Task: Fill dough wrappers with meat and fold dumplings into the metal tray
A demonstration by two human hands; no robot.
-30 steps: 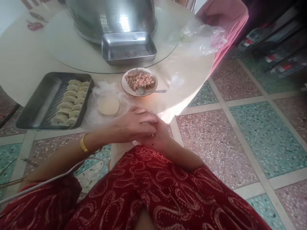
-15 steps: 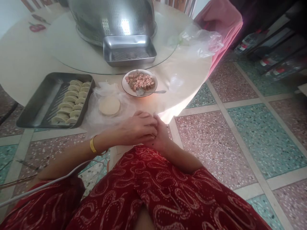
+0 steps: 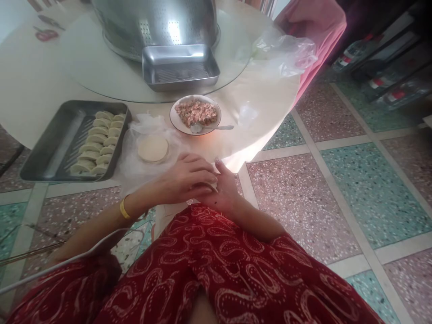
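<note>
At the centre of the frame, just below the table edge (image 3: 236, 159), the left hand (image 3: 182, 180) lies over the right hand (image 3: 224, 191), and both close around a dumpling (image 3: 212, 186), of which only a pale sliver shows between the fingers. I judge the step is the pinching of the seam; to do it well, the fingers should press the edge evenly from one end to the other, so that no filling comes out. The long axis and direction of the dumpling I cannot tell, because the hands hide it almost fully. In the left of the frame a dark tray (image 3: 50, 144) holds finished dumplings (image 3: 97, 144) in rows, their long axes mostly across the tray. Near it lie round wrappers (image 3: 152, 148), and above them a bowl of filling (image 3: 195, 114) with a spoon (image 3: 211, 128).
</note>
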